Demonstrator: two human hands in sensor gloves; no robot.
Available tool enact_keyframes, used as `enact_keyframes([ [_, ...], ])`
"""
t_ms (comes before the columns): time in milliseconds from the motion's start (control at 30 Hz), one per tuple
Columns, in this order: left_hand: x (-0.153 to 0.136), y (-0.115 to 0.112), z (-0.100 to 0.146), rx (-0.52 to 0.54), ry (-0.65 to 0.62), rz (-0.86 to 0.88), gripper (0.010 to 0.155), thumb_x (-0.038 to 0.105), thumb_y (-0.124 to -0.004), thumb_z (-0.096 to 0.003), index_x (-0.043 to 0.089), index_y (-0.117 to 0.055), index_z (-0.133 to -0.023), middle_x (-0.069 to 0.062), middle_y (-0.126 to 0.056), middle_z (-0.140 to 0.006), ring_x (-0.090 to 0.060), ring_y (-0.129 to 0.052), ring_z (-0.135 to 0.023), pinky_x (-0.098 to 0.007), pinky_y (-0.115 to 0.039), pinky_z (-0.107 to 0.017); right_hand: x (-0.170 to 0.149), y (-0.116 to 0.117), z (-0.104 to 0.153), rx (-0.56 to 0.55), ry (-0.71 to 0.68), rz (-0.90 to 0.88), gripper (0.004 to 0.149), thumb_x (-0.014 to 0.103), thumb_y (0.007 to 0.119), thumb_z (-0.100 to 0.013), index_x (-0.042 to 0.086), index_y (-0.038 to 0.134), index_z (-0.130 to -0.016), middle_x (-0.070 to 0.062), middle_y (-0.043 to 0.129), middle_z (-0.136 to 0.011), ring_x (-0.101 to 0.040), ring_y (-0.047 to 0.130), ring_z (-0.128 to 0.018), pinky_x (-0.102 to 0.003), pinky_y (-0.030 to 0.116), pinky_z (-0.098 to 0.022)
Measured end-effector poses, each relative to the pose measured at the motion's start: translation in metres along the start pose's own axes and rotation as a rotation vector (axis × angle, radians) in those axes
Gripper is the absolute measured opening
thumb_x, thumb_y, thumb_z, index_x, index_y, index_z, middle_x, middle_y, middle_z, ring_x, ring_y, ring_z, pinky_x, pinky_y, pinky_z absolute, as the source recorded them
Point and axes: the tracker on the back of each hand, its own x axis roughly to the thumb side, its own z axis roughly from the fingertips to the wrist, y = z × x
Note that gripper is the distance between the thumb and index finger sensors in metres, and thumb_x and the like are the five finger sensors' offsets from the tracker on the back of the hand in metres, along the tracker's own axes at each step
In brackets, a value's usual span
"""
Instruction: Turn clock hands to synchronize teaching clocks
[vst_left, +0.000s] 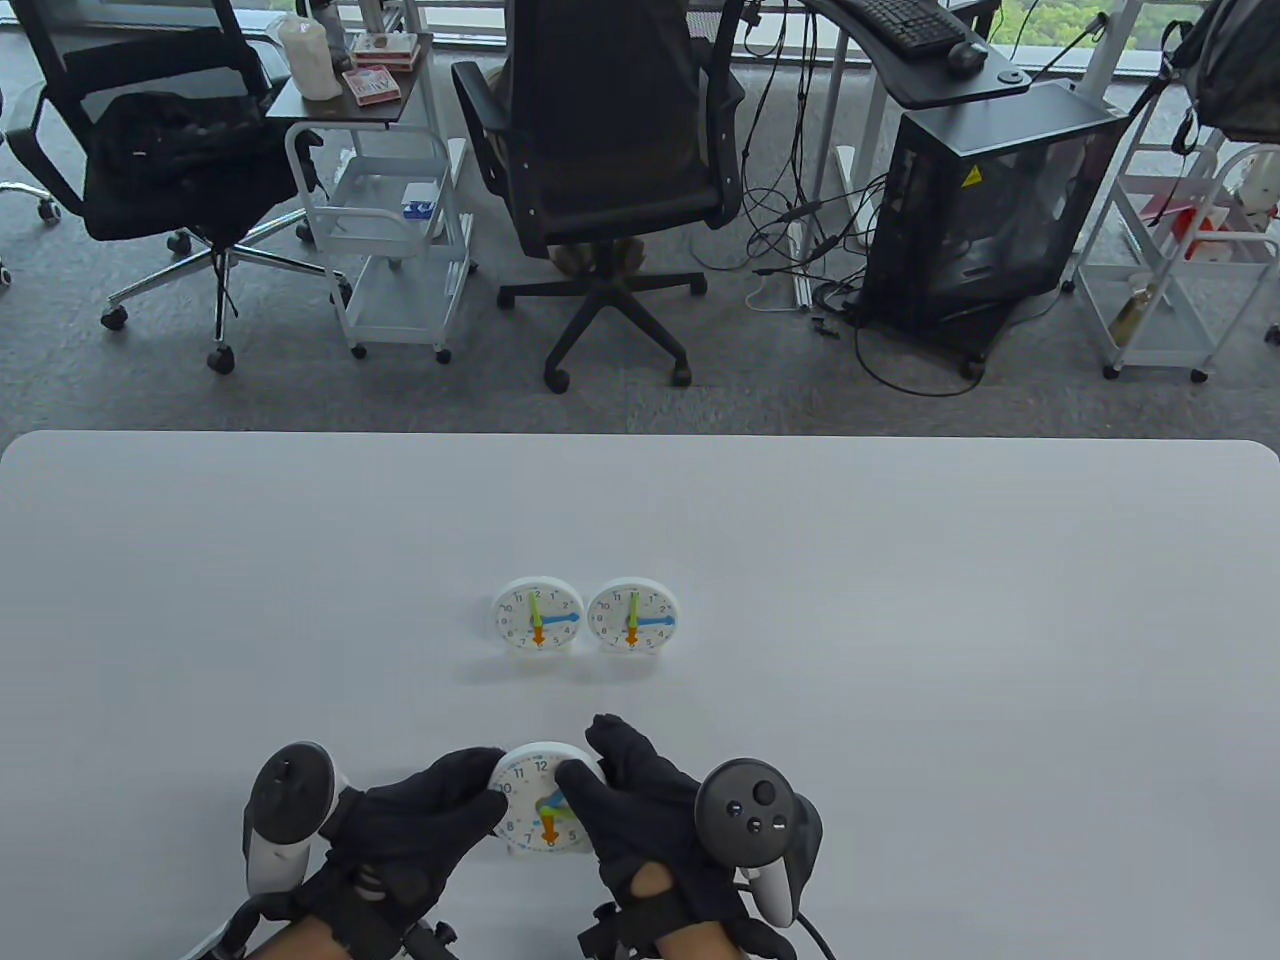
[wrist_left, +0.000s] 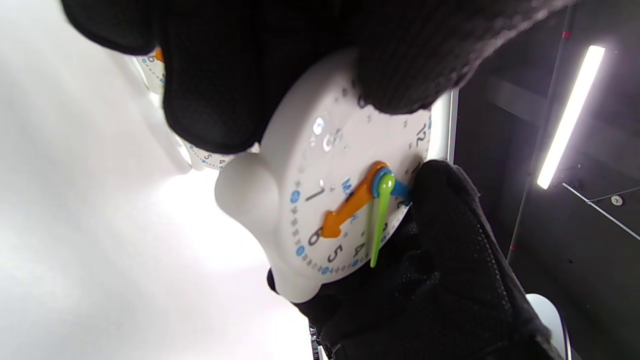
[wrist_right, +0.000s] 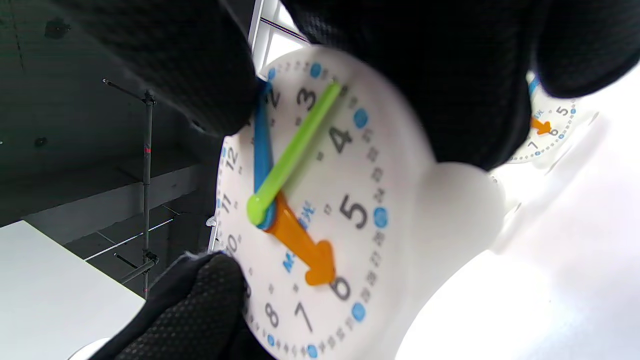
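The near teaching clock (vst_left: 535, 812) stands close to the table's front edge, white with orange, green and blue hands. My left hand (vst_left: 440, 815) holds its left rim, with fingers on the rim in the left wrist view (wrist_left: 215, 100). My right hand (vst_left: 625, 790) is at its right side, with one fingertip (vst_left: 573, 776) pressing on the blue hand (wrist_right: 261, 150) near the 2 and the other fingers behind the right edge. The orange hand (wrist_right: 300, 245) points to 6 and the green hand (wrist_right: 300, 145) lies between 3 and 4. Two more clocks (vst_left: 537, 613) (vst_left: 632, 613) stand side by side mid-table, both with green at 12, blue at 3 and orange at 6.
The white table (vst_left: 900, 700) ends at a far edge with office chairs (vst_left: 610, 150), a wire cart (vst_left: 390, 230) and a computer tower (vst_left: 980, 200) on the floor beyond. A far clock shows partly behind my fingers in the right wrist view (wrist_right: 550, 130).
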Motion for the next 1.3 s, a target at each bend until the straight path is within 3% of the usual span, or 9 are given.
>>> enact_keyframes([
  [533,-0.0018,0.0045,0.0009,0.015,0.034,0.073,0.050,0.042,-0.086,-0.0499,0.018,-0.079,-0.093,-0.009,-0.103,-0.080,-0.039,-0.104,-0.063,-0.068,-0.068,-0.057,-0.0029,-0.0012,-0.0007,0.046,0.029,-0.139,0.061,0.039,0.079,-0.052,-0.005,0.074,-0.094,-0.015,0.091,-0.072,-0.037,0.099,-0.049,-0.065,0.073,-0.045],
  [1033,-0.0023,0.0043,0.0010,0.019,0.062,0.120,0.050,0.042,-0.086,-0.0499,0.018,-0.078,-0.093,-0.009,-0.103,-0.080,-0.038,-0.104,-0.062,-0.067,-0.069,-0.057,-0.0023,-0.0019,-0.0011,0.057,0.027,-0.158,0.054,0.034,0.078,-0.052,-0.002,0.076,-0.093,-0.016,0.090,-0.074,-0.037,0.098,-0.052,-0.065,0.072,-0.046],
  [1167,-0.0035,0.0061,0.0012,0.035,0.078,0.148,0.050,0.042,-0.085,-0.0502,0.018,-0.078,-0.094,-0.009,-0.103,-0.081,-0.038,-0.104,-0.063,-0.067,-0.069,-0.057,-0.0032,-0.0017,-0.0008,0.059,0.011,-0.209,0.059,0.040,0.075,-0.054,-0.001,0.073,-0.096,-0.017,0.088,-0.079,-0.038,0.097,-0.057,-0.065,0.071,-0.048],
  [1300,-0.0059,0.0084,0.0018,0.072,0.089,0.188,0.050,0.042,-0.085,-0.0501,0.017,-0.078,-0.093,-0.008,-0.103,-0.080,-0.038,-0.105,-0.062,-0.067,-0.069,-0.057,0.0004,0.0033,-0.0014,0.151,-0.023,-0.202,0.066,0.039,0.075,-0.054,-0.001,0.060,-0.104,-0.020,0.083,-0.087,-0.042,0.094,-0.064,-0.067,0.068,-0.051],
])
